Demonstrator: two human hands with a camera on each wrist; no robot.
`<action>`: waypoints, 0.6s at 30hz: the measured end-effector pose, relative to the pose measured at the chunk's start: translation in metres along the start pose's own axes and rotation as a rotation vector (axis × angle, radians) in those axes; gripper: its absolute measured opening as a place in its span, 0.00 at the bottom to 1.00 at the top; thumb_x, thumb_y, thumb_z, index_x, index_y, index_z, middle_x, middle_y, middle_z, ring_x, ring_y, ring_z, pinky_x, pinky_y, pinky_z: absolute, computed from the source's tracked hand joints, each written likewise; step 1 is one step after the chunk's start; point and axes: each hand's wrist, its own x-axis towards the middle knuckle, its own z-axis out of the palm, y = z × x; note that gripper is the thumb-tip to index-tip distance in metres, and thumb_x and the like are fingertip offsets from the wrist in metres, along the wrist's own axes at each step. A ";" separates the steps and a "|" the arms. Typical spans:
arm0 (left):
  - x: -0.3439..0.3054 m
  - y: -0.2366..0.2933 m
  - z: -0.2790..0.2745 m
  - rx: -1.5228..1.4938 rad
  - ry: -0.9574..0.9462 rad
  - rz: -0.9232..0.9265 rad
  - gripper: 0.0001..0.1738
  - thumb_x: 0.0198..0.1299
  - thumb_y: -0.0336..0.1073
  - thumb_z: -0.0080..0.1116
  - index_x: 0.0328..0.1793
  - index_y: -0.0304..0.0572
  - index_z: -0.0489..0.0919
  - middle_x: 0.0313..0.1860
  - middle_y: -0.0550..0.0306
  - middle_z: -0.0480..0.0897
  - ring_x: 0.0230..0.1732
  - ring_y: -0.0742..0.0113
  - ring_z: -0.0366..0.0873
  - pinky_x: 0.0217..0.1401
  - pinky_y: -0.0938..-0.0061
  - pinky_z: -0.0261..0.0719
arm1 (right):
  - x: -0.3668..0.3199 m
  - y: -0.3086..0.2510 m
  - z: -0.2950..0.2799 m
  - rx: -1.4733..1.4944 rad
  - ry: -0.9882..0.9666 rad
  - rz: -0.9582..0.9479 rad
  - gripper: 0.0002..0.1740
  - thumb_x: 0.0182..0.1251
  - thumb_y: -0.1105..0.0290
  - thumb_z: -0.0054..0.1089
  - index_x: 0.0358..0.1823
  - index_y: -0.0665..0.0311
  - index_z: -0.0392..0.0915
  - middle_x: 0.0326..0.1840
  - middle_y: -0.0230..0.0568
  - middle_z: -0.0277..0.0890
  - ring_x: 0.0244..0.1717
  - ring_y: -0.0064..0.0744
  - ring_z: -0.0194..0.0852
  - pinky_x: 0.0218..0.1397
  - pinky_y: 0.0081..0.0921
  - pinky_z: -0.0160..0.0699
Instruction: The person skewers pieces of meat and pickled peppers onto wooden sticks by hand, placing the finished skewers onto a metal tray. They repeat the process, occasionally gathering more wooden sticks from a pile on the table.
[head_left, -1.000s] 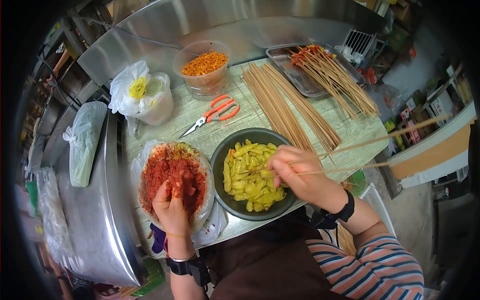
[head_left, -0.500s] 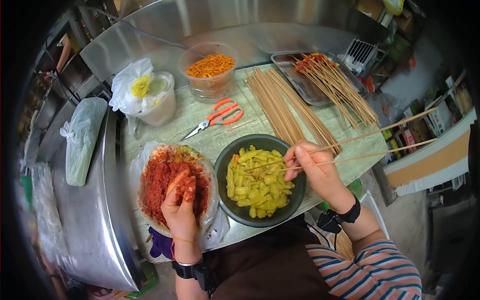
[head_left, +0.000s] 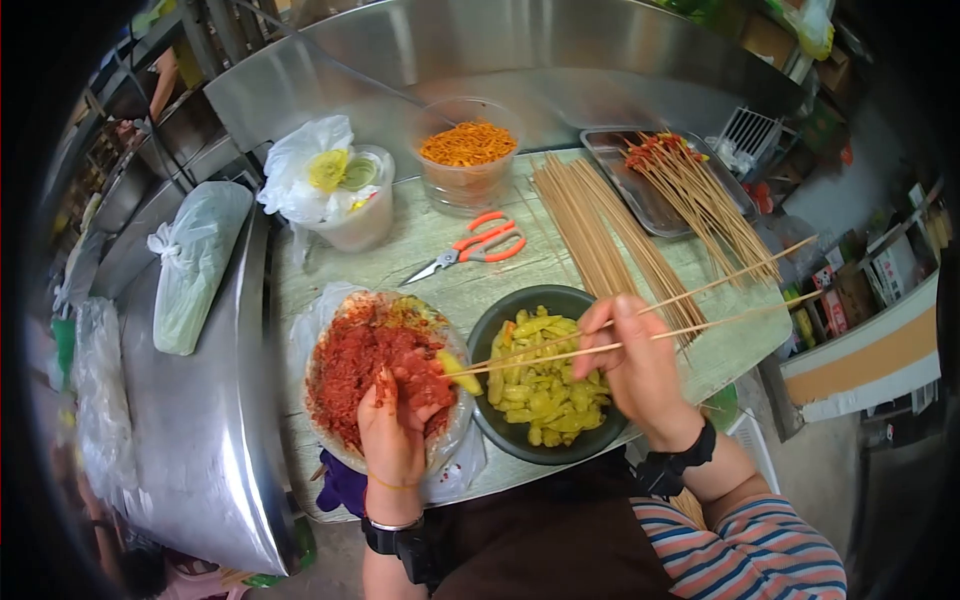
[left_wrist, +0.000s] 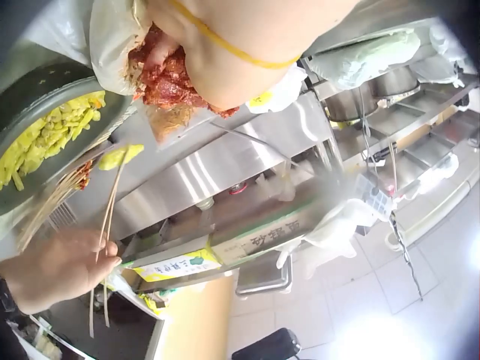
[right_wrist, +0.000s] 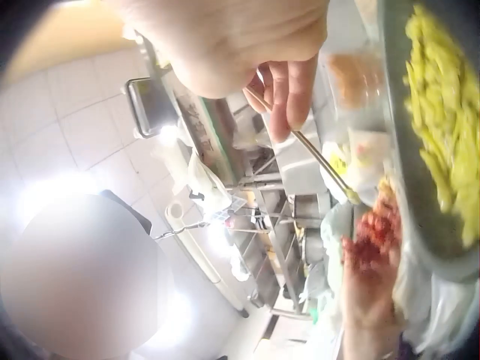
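The right hand [head_left: 640, 365] pinches two thin wooden skewers [head_left: 700, 292], a yellow-green pickled pepper [head_left: 459, 372] at their tips, near the table's front edge. The left hand [head_left: 392, 430], fingers bent and smeared red, is at the red minced meat [head_left: 360, 365]; its hold is unclear.

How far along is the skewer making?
The red-tipped skewers on the tray look done. In hand: the right hand holds two sticks with one pepper at their tips; the left hand pinches red mix. Peppers in the bowl and bare sticks seem left.
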 end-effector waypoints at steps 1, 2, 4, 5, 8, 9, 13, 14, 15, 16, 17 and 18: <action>0.001 0.000 -0.001 -0.046 -0.035 -0.006 0.24 0.70 0.45 0.42 0.60 0.30 0.69 0.55 0.43 0.76 0.53 0.53 0.78 0.52 0.57 0.81 | 0.000 0.010 0.009 0.038 -0.037 0.021 0.19 0.76 0.57 0.36 0.38 0.66 0.69 0.31 0.39 0.73 0.28 0.29 0.79 0.33 0.20 0.79; 0.000 0.002 0.000 -0.042 -0.031 0.002 0.24 0.70 0.45 0.42 0.60 0.30 0.69 0.55 0.43 0.76 0.53 0.53 0.78 0.52 0.57 0.81 | 0.002 0.017 0.018 0.044 -0.045 0.020 0.19 0.76 0.57 0.36 0.38 0.66 0.69 0.31 0.39 0.73 0.28 0.29 0.79 0.33 0.20 0.79; -0.001 0.007 0.004 -0.209 -0.125 -0.075 0.25 0.70 0.47 0.41 0.61 0.30 0.68 0.56 0.42 0.76 0.55 0.51 0.77 0.53 0.57 0.80 | 0.005 0.028 0.032 0.065 -0.116 0.083 0.19 0.76 0.57 0.35 0.39 0.66 0.68 0.32 0.39 0.73 0.31 0.29 0.79 0.36 0.20 0.78; -0.002 0.008 0.006 -0.238 -0.094 -0.086 0.26 0.70 0.46 0.42 0.62 0.30 0.66 0.53 0.42 0.77 0.53 0.52 0.77 0.53 0.59 0.80 | 0.007 0.032 0.033 0.058 -0.142 0.084 0.18 0.76 0.59 0.35 0.39 0.66 0.68 0.33 0.39 0.73 0.33 0.28 0.79 0.39 0.20 0.78; -0.003 0.011 0.004 -0.099 -0.125 -0.081 0.24 0.68 0.42 0.47 0.62 0.30 0.66 0.50 0.43 0.78 0.51 0.53 0.79 0.52 0.63 0.81 | 0.009 0.036 0.034 -0.010 -0.142 0.009 0.17 0.77 0.60 0.34 0.40 0.67 0.68 0.33 0.39 0.73 0.32 0.28 0.79 0.39 0.21 0.78; -0.003 0.009 0.004 -0.137 -0.129 -0.074 0.20 0.64 0.31 0.53 0.60 0.31 0.68 0.47 0.45 0.80 0.48 0.56 0.80 0.49 0.67 0.82 | 0.007 0.033 0.035 -0.027 -0.150 -0.034 0.16 0.76 0.63 0.34 0.39 0.67 0.68 0.33 0.40 0.72 0.32 0.28 0.78 0.39 0.21 0.78; -0.002 0.006 0.007 -0.037 0.016 -0.068 0.20 0.58 0.19 0.54 0.58 0.33 0.72 0.46 0.48 0.81 0.45 0.62 0.82 0.45 0.73 0.83 | 0.000 0.031 0.028 -0.183 -0.163 -0.211 0.16 0.76 0.66 0.36 0.36 0.70 0.69 0.34 0.41 0.70 0.32 0.29 0.78 0.38 0.22 0.77; -0.002 0.005 0.007 -0.040 0.018 -0.066 0.20 0.58 0.19 0.54 0.58 0.33 0.72 0.46 0.48 0.81 0.45 0.62 0.82 0.45 0.73 0.83 | -0.001 0.031 0.028 -0.185 -0.166 -0.210 0.16 0.76 0.66 0.36 0.36 0.70 0.69 0.34 0.41 0.70 0.32 0.29 0.78 0.38 0.22 0.77; -0.002 0.005 0.008 -0.008 0.021 -0.046 0.20 0.59 0.20 0.53 0.58 0.33 0.71 0.47 0.49 0.81 0.44 0.62 0.82 0.45 0.73 0.83 | -0.002 0.030 0.029 -0.196 -0.168 -0.228 0.16 0.76 0.65 0.36 0.36 0.70 0.69 0.34 0.41 0.69 0.32 0.30 0.78 0.38 0.22 0.77; -0.002 0.004 0.008 0.024 0.025 -0.026 0.19 0.59 0.20 0.53 0.58 0.33 0.71 0.47 0.49 0.81 0.44 0.63 0.82 0.44 0.74 0.83 | -0.002 0.030 0.028 -0.206 -0.171 -0.245 0.16 0.75 0.65 0.37 0.36 0.70 0.69 0.34 0.42 0.69 0.31 0.30 0.78 0.38 0.22 0.77; -0.002 0.004 0.008 0.025 0.029 -0.023 0.19 0.59 0.20 0.53 0.58 0.33 0.71 0.47 0.49 0.81 0.44 0.63 0.82 0.44 0.74 0.83 | -0.002 0.030 0.027 -0.204 -0.175 -0.244 0.16 0.75 0.65 0.37 0.36 0.70 0.69 0.34 0.42 0.69 0.31 0.30 0.78 0.38 0.22 0.77; -0.003 0.004 0.008 0.016 0.033 -0.015 0.19 0.60 0.20 0.53 0.58 0.33 0.71 0.48 0.49 0.81 0.44 0.64 0.82 0.44 0.74 0.83 | -0.002 0.030 0.024 -0.211 -0.171 -0.262 0.17 0.75 0.64 0.37 0.36 0.70 0.69 0.34 0.41 0.69 0.31 0.30 0.78 0.37 0.22 0.77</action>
